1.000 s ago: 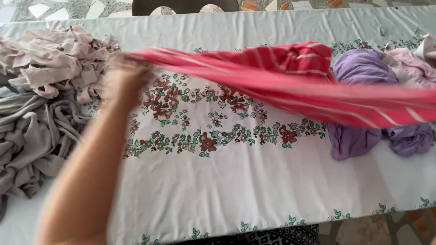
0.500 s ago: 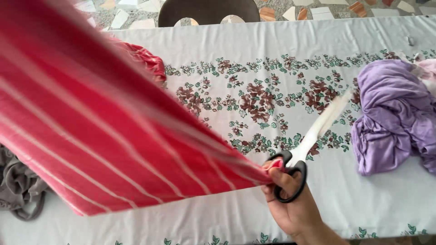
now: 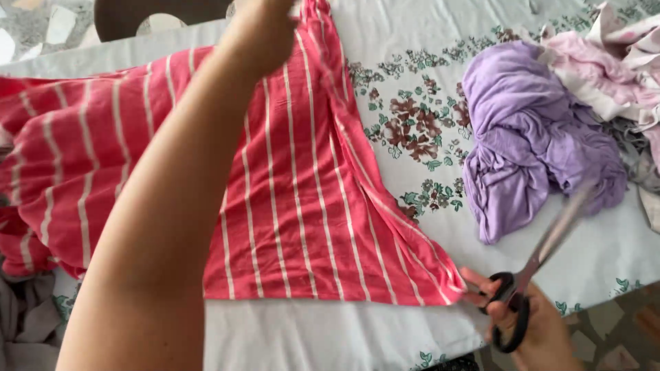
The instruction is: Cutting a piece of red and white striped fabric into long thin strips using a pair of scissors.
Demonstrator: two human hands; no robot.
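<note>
A red cloth with thin white stripes (image 3: 302, 206) lies spread over the floral tablecloth (image 3: 344, 336). My left hand (image 3: 265, 31) reaches across to the cloth's far end and grips it near the top edge of the view. My left forearm crosses the middle of the cloth. At the table's near right edge, my right hand (image 3: 540, 333) holds black-handled scissors (image 3: 522, 288). Their blades are blurred and point up towards the right. The fingers of this hand also pinch the cloth's near right corner.
A crumpled purple garment (image 3: 529, 130) lies to the right of the red cloth, with pale pink and white clothes (image 3: 605, 62) behind it. Grey fabric (image 3: 27, 323) sits at the near left. A dark chair back (image 3: 137, 14) stands beyond the table. Tiled floor (image 3: 619, 330) shows at the near right.
The red cloth, swung through the air before, now lies spread on the table. My left hand has moved to its far end. My right hand with the scissors holds the near corner.
</note>
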